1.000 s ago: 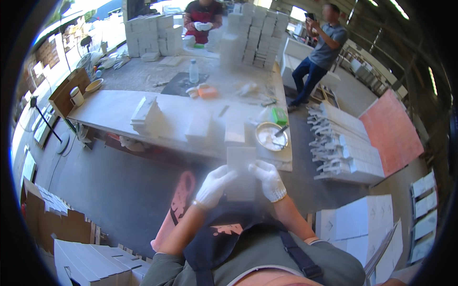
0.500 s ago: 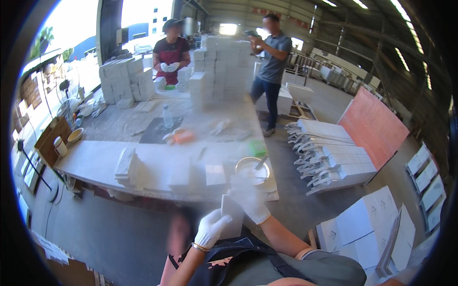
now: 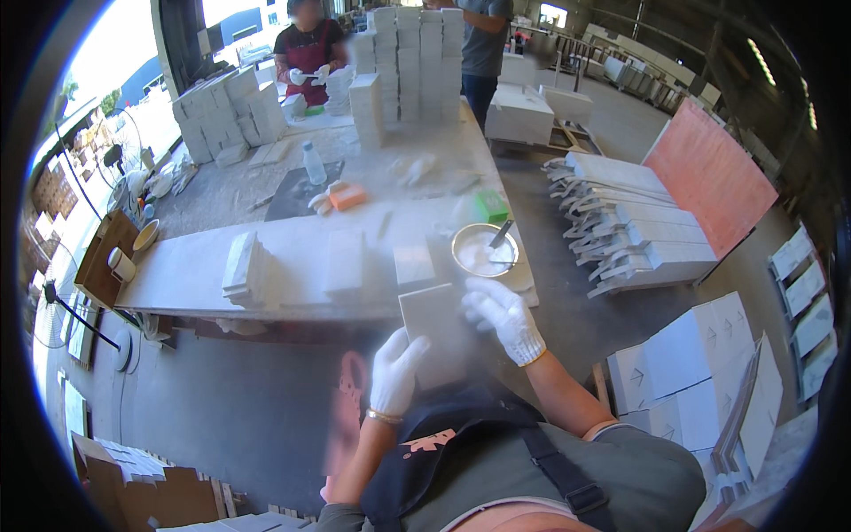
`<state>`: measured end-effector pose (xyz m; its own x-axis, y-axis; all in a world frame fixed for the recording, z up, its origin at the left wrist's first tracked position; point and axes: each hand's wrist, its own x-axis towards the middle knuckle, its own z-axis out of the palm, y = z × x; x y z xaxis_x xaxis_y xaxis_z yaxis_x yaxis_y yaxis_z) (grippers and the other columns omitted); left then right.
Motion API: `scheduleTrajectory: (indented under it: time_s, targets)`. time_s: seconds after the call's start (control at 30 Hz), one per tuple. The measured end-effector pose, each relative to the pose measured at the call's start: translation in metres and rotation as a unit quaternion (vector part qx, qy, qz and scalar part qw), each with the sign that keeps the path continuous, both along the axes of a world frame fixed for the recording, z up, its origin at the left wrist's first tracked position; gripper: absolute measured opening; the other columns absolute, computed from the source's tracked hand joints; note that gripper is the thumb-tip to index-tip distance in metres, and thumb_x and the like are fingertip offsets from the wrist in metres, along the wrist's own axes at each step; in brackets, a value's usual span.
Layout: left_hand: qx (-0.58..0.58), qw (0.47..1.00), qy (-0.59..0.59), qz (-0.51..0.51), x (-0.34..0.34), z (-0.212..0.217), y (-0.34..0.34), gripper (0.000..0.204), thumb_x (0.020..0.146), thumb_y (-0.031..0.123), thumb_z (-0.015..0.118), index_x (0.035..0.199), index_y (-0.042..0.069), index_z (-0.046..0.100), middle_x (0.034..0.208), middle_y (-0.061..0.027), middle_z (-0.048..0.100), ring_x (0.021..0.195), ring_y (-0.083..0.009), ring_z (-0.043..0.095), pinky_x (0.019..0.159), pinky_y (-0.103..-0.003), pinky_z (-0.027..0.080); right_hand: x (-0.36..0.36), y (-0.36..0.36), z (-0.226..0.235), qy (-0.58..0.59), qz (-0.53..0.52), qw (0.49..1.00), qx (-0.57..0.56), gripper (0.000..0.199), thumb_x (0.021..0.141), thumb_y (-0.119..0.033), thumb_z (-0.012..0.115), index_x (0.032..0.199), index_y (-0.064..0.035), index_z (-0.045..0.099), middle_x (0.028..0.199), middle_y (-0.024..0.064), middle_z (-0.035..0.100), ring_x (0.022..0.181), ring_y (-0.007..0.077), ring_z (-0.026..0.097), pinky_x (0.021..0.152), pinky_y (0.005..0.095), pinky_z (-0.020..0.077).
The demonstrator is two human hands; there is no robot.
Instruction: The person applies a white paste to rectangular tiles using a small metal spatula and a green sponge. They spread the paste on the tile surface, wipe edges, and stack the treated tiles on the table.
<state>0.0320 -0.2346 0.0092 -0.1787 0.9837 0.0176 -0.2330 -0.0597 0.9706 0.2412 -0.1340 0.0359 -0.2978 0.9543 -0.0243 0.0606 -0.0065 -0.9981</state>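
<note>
My left hand (image 3: 396, 374), in a white knit glove with a bracelet at the wrist, grips the left edge of a white rectangular tile (image 3: 436, 332). The tile is tilted, its broad face showing in front of my apron. To the right of it, my right hand (image 3: 503, 317), gloved too, is raised with its fingers apart and seems to hold nothing. Just beyond that hand stands a round bowl (image 3: 463, 265) of white paste or powder with a dark-handled tool (image 3: 503, 232) leaning in it. Another white tile (image 3: 413, 264) lies on the table left of the bowl.
On the dusty worktable (image 3: 191, 275) are tile stacks (image 3: 244, 270), an orange block (image 3: 347, 197), a green block (image 3: 490, 207) and a bottle (image 3: 314, 164). Behind it stand tall tile piles and two people. White slabs (image 3: 660, 239) and cartons (image 3: 674, 390) stand to the right.
My view has tipped downward. My right hand, blurred beside the tile before, is now apart from it on the right. The tile has turned to show more of its face.
</note>
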Motion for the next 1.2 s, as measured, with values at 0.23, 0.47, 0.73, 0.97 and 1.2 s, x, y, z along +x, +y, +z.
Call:
scheduleTrajectory:
  time_s: [0.23, 0.47, 0.73, 0.97, 1.2]
  targets:
    - [-0.024, 0.999, -0.043, 0.01, 0.003, 0.005, 0.011, 0.032, 0.101, 0.021, 0.071, 0.124, -0.002, 0.071, 0.108, -0.0023, 0.072, 0.099, -0.0105, 0.062, 0.089, -0.028, 0.049, -0.009, -0.012, 0.005, -0.024, 0.12, 0.992, -0.019, 0.04, 0.103, -0.016, 0.066, 0.139, 0.0022, 0.064, 0.135, 0.0084, 0.069, 0.124, 0.0159, 0.06, 0.109, 0.0312, 0.0449]
    - [-0.05, 0.998, -0.038, 0.016, -0.003, 0.009, 0.023, 0.029, 0.103, 0.023, 0.067, 0.119, 0.0, 0.072, 0.103, -0.0007, 0.07, 0.093, -0.01, 0.062, 0.083, -0.028, 0.05, -0.01, -0.005, -0.008, 0.028, 0.182, 0.982, -0.052, 0.047, 0.105, -0.02, 0.064, 0.146, 0.0015, 0.056, 0.139, 0.0095, 0.064, 0.127, 0.0162, 0.057, 0.109, 0.0333, 0.044]
    - [-0.002, 0.988, -0.123, 0.089, -0.021, 0.02, 0.056, 0.019, 0.107, 0.022, 0.062, 0.104, 0.004, 0.069, 0.096, 0.002, 0.065, 0.09, -0.0091, 0.06, 0.082, -0.028, 0.049, -0.012, -0.01, -0.029, 0.02, 0.224, 0.96, -0.164, 0.045, 0.1, -0.018, 0.071, 0.141, -0.0017, 0.062, 0.111, 0.0049, 0.074, 0.087, 0.0102, 0.067, 0.077, 0.0266, 0.0536]
    - [0.01, 0.983, -0.144, 0.116, -0.072, 0.016, 0.089, 0.022, 0.106, 0.025, 0.063, 0.109, 0.004, 0.07, 0.101, -0.0014, 0.067, 0.092, -0.0115, 0.064, 0.081, -0.028, 0.052, -0.008, -0.005, -0.039, -0.003, 0.207, 0.959, -0.193, 0.045, 0.098, -0.017, 0.072, 0.139, 0.0002, 0.064, 0.109, 0.0079, 0.075, 0.087, 0.0115, 0.069, 0.075, 0.027, 0.0548]
    - [-0.04, 0.987, 0.114, 0.105, -0.157, -0.007, 0.157, 0.042, 0.1, 0.027, 0.071, 0.131, -0.002, 0.069, 0.105, -0.0027, 0.073, 0.085, -0.0097, 0.067, 0.074, -0.028, 0.055, -0.002, 0.004, -0.064, -0.032, 0.178, 0.961, -0.208, 0.044, 0.1, -0.019, 0.071, 0.139, -0.0003, 0.064, 0.109, 0.006, 0.074, 0.085, 0.0101, 0.067, 0.073, 0.0253, 0.0534]
